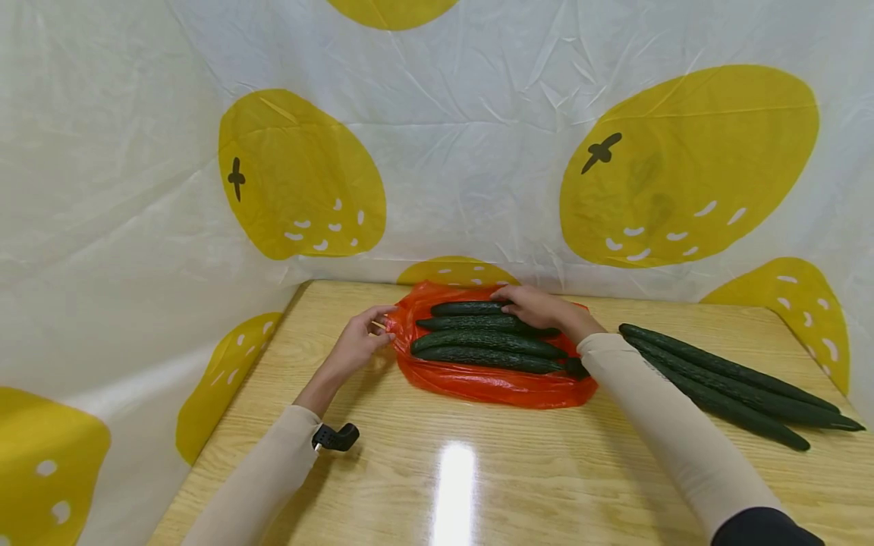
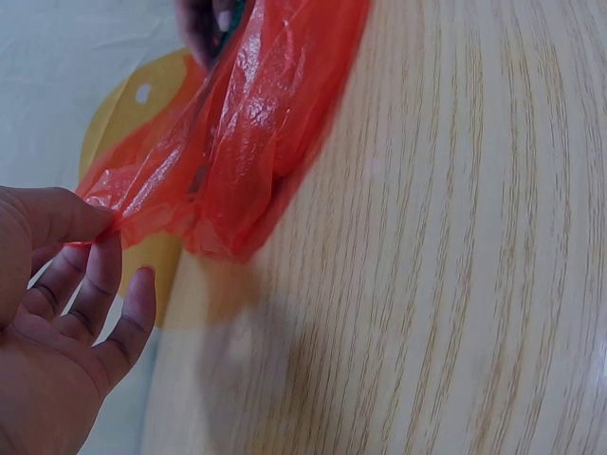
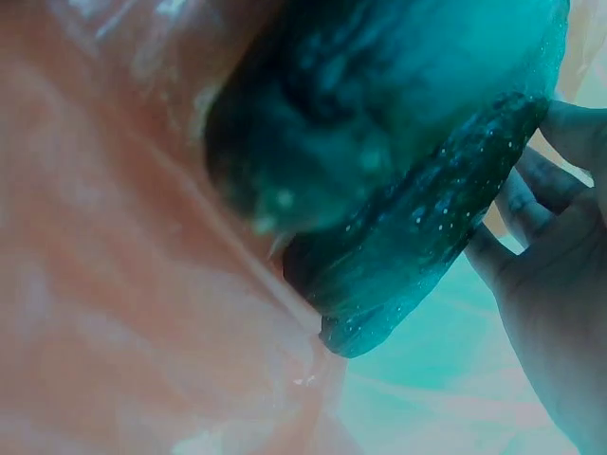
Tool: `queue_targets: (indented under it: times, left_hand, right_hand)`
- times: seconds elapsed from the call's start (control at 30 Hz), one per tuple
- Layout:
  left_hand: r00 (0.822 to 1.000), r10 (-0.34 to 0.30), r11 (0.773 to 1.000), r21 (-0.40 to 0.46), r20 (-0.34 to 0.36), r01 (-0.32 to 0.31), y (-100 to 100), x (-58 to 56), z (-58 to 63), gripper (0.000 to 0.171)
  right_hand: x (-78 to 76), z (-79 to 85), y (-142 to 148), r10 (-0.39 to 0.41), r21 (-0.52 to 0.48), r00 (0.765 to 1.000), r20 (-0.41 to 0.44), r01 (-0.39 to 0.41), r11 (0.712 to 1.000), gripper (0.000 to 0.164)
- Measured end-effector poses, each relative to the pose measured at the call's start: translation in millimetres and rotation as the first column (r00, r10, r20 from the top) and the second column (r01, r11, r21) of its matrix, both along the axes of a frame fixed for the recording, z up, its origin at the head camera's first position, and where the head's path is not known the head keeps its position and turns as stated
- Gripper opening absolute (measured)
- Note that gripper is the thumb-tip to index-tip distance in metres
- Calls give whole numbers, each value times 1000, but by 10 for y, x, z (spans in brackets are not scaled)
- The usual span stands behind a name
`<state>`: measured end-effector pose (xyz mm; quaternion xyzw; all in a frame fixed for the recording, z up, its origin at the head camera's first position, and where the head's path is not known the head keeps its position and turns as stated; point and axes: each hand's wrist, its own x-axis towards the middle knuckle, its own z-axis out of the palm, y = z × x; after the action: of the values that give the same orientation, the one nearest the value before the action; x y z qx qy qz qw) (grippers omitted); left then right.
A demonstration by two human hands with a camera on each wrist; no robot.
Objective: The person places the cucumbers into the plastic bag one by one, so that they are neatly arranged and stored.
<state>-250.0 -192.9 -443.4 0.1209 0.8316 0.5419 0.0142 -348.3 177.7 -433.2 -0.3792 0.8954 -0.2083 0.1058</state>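
Note:
A red plastic bag [image 1: 471, 383] lies spread on the table with several dark green cucumbers [image 1: 488, 341] side by side on it. My left hand [image 1: 358, 337] is at the bag's left end. In the left wrist view, thumb and forefinger of that hand [image 2: 76, 284] pinch the edge of the bag [image 2: 247, 142], the other fingers loosely bent. Across the bag, my right hand [image 1: 536, 307] grips the farthest cucumber [image 1: 464, 308] near its right part. The right wrist view has the fingers of that hand [image 3: 560, 246] against a bumpy cucumber [image 3: 408, 227], red film beside it.
Three long cucumbers [image 1: 737, 383] lie on the table right of the bag, near my right forearm. The wooden table [image 1: 382, 470] meets a white cloth [image 1: 471, 197] with yellow fruit prints behind and at the left. A black device [image 1: 336, 437] sits at my left wrist.

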Motion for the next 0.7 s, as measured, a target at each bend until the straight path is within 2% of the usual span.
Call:
queue_targets:
  times: [0.23, 0.33, 0.7]
  left_hand:
    - [1000, -8, 1000, -16, 3, 8, -9, 3, 18, 50]
    - [1000, -15, 1000, -19, 3, 15, -15, 32, 73, 51]
    - [1000, -2, 1000, -10, -10, 2, -19, 15, 2, 49]
  right_hand:
    - [47, 52, 112, -40, -48, 997, 71, 43, 998, 45]
    - [74, 102, 160, -45, -63, 996, 79, 50, 997, 50]
    - [172, 168, 371, -60, -52, 988, 144, 68, 996, 73]
